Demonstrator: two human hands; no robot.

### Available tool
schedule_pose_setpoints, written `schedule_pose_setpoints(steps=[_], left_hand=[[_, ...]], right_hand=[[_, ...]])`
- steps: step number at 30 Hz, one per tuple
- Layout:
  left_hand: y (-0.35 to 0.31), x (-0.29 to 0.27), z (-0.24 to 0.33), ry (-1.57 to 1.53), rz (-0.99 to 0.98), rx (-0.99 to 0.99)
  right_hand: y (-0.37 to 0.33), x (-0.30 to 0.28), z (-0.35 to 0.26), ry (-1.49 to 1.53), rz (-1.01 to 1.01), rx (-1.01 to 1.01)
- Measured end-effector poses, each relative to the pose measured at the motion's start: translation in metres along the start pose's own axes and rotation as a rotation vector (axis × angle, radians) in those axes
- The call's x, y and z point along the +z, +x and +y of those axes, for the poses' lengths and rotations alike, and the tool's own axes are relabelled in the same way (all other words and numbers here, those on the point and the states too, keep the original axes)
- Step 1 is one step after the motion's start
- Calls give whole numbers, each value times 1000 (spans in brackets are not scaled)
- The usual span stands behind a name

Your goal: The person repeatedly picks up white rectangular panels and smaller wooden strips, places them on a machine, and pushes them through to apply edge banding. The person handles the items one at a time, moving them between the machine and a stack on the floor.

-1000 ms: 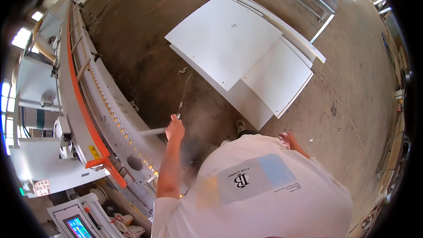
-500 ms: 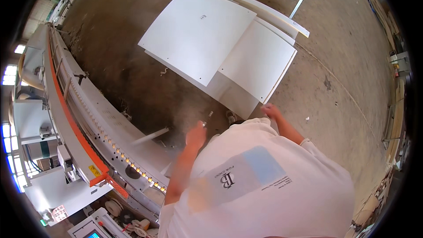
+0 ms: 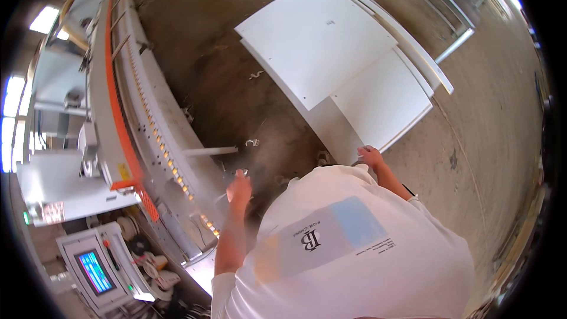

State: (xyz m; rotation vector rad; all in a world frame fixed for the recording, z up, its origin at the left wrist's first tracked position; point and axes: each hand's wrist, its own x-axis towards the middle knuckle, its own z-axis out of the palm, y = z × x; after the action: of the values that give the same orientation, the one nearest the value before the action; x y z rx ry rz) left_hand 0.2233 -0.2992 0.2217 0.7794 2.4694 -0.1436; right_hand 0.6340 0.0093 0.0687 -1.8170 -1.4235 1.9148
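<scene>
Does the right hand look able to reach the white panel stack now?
Likely yes: the right hand appears beside the near edge of the white panel stack, with nothing visible between them.

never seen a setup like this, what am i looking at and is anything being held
This is a person, not a robot, seen from a fisheye camera worn on the head, looking down, so straight edges bend. The left hand seems to hold a small metal-tipped tool, too blurred to name. The right hand is by the near edge of stacked white boards; whether it touches them isn't clear. On the left runs a long machine with an orange strip; a lit screen sits below.
</scene>
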Motion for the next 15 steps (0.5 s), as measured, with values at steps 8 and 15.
schedule_pose_setpoints(steps=[8, 15], left_hand=[[-112, -35, -57, -89, 42, 274], [-168, -36, -202, 133, 270, 97]], right_hand=[[52, 95, -136, 168, -242, -81], [77, 185, -187, 177, -298, -126]])
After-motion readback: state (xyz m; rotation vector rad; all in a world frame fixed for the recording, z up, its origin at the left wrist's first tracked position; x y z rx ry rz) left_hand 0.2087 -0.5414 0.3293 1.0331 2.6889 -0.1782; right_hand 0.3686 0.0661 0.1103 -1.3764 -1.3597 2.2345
